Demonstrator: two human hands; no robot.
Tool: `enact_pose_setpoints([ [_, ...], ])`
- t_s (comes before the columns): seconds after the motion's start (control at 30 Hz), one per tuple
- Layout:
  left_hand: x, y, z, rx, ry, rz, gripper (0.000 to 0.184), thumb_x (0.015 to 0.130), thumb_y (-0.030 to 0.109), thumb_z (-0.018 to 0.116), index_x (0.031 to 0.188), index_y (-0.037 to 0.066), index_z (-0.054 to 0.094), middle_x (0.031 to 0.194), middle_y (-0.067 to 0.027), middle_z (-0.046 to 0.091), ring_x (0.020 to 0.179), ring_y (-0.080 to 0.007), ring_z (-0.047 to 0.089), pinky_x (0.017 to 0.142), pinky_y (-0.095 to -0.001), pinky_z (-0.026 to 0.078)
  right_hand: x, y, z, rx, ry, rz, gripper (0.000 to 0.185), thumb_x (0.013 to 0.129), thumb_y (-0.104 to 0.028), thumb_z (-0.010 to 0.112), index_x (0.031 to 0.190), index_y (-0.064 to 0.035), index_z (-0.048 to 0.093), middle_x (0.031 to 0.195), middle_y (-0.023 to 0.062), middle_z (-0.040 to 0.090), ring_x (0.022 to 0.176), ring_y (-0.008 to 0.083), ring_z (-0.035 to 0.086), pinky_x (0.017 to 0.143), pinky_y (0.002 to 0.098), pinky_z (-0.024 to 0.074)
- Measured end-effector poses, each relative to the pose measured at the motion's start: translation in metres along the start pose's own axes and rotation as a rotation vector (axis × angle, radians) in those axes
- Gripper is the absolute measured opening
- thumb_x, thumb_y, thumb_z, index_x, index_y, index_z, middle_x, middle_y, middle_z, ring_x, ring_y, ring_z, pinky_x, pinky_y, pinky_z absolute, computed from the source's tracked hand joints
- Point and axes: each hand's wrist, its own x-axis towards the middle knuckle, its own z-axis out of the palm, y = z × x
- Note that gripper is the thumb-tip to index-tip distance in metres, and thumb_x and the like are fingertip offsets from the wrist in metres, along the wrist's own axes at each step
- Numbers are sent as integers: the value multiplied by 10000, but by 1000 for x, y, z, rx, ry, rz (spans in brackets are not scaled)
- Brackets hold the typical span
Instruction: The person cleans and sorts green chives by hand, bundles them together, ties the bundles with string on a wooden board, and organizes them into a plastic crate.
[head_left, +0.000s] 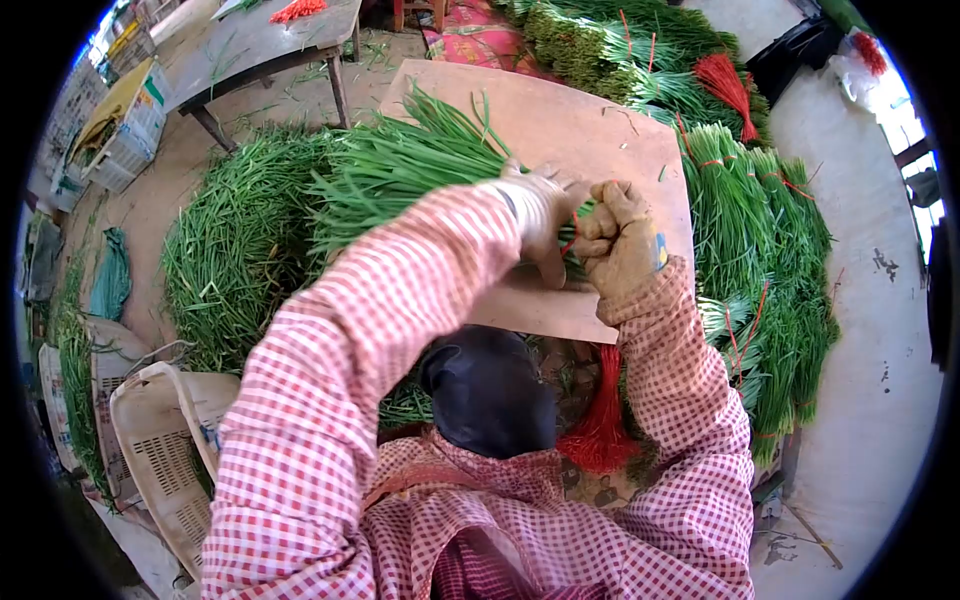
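On the board [640, 130] lies a bunch of garlic chives [420, 165], its long green leaves fanning out to the left. My gloved left hand [543, 218] is wrapped over the right end of the bunch. A red tie [571, 238] shows around the stalks between my hands. My gloved right hand [622, 237] is closed in a fist close beside the left, at the tie; its fingers hide the tie's ends. Below the board's front edge hangs a bundle of red ties [602, 420].
Tied bunches of chives [745, 220] are stacked at the right. A loose heap of chives [240, 245] lies at the left, with a plastic crate [160, 440] nearer me. A low table [260, 45] stands at the back left. A dark rounded object [495, 390] is near my chest.
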Motion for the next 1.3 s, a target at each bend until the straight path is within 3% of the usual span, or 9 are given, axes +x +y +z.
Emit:
enact_pose_setpoints([
  [0.23, 13, 12, 33, 84, -8, -201, 1067, 666, 442, 763, 1498, 179, 149, 1553, -49, 166, 1440, -282, 108, 1074, -642, 170, -69, 42, -2, -256, 96, -121, 75, 907, -142, 556, 894, -73, 529, 611, -33, 398, 513, 92, 404, 447, 233, 309],
  [0.33, 15, 16, 39, 139, -25, -223, 1034, 679, 396, 761, 1491, 187, 156, 1552, -47, 179, 1435, -283, 134, 1084, -627, 160, -97, 120, -79, -809, -210, -292, 153, 938, -196, 519, 927, -54, 577, 751, -22, 506, 646, 74, 473, 577, 235, 408],
  [0.43, 6, 21, 27, 111, -39, -235, 1049, 667, 418, 765, 1491, 186, 158, 1554, -51, 181, 1434, -285, 142, 1090, -617, 154, -91, 116, -83, -527, -232, -35, 142, 938, -188, 519, 887, -64, 565, 674, -34, 478, 569, 44, 428, 507, 223, 368],
  [0.6, -9, 13, 12, 121, 19, -123, 971, 615, 413, 806, 1414, 134, 331, 1439, -78, 412, 1369, -269, 317, 1080, -648, 165, -97, 3, 9, -919, -360, -173, 117, 936, -177, 502, 925, -74, 555, 692, 20, 553, 658, 108, 537, 605, 246, 448],
  [0.87, -22, 29, 5, 323, 13, -70, 798, 595, 483, 809, 1257, 139, 525, 1233, -48, 581, 1221, -219, 494, 1059, -576, 259, -24, -39, -21, -636, -273, -630, 163, 957, -186, 461, 911, -52, 540, 653, 31, 537, 634, 111, 556, 762, 305, 517],
  [1.0, -8, 24, 12, 284, 7, -53, 831, 551, 409, 856, 1266, 161, 511, 1271, -36, 549, 1257, -212, 454, 1065, -567, 261, 22, 15, -85, -701, -37, -306, 203, 944, -233, 546, 1024, -47, 565, 843, 87, 617, 913, 168, 613, 857, 350, 509],
  [1.1, -12, 23, 16, 252, -10, -86, 932, 515, 441, 864, 1312, 177, 458, 1321, -33, 505, 1295, -229, 410, 1070, -594, 230, 15, -16, -64, -409, -209, -94, 226, 917, -192, 595, 1060, -23, 551, 1012, 104, 606, 941, 162, 558, 877, 292, 453],
  [1.23, -29, 19, 37, 287, 171, 8, 950, 547, 423, 843, 1354, 182, 404, 1359, -60, 458, 1346, -270, 338, 1065, -657, 147, 8, -43, -43, -1579, -351, -141, 809, 756, -394, 759, 1350, -6, 370, 1249, 181, 556, 1204, 302, 504, 1035, 382, 385],
  [1.3, -36, 21, 63, 288, 622, -76, 903, 587, 382, 828, 1358, 192, 398, 1358, -55, 461, 1344, -294, 332, 1065, -664, 120, 16, -36, -40, -1763, -453, 13, 1003, 621, -497, 824, 1356, 5, 363, 1288, 200, 538, 1238, 318, 484, 1042, 392, 376],
])
